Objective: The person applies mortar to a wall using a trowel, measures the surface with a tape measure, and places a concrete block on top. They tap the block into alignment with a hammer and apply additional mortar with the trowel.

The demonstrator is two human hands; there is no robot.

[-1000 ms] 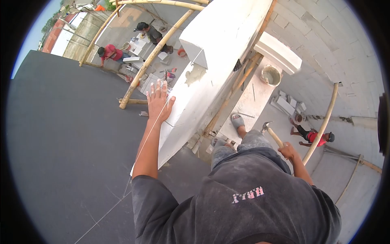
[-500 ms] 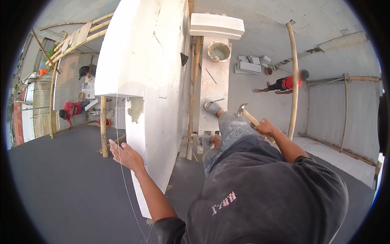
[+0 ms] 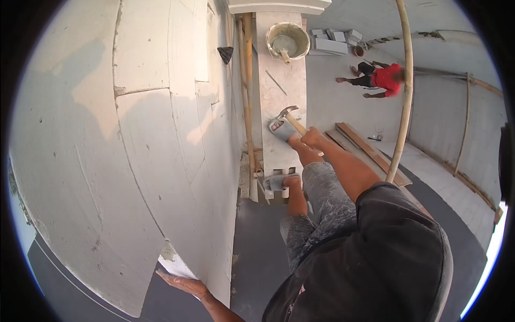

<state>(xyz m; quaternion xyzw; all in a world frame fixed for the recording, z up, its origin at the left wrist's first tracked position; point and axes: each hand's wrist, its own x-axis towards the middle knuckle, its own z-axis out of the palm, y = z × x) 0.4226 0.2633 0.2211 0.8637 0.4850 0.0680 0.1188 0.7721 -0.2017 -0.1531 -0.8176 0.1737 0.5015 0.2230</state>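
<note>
My right hand [image 3: 313, 140] is closed round the wooden handle of a claw hammer [image 3: 295, 122]. The hammer's metal head is raised over my sandalled foot and the plank. At the lower left, my left hand [image 3: 185, 284] is open, its fingers stretched out along the end of a white block [image 3: 174, 264] in the wall. Whether the palm presses on the block, I cannot tell. Grey mortar shows on the upper edge of that block. The tall pale block wall [image 3: 145, 155] fills the left side, with joints and scratches across its face.
I stand on a narrow plank [image 3: 281, 99] holding a mortar bucket [image 3: 288, 42] and a thin rod [image 3: 276, 83]. Bamboo poles [image 3: 248, 96] run beside the wall; another pole [image 3: 399, 107] rises at right. A person in red [image 3: 387, 78] is below, near stacked blocks [image 3: 331, 45] and boards [image 3: 370, 153].
My view has swung toward the wall, which now fills the left side. My left hand has come to the block's end lower in view. The hammer has moved up and left over my foot.
</note>
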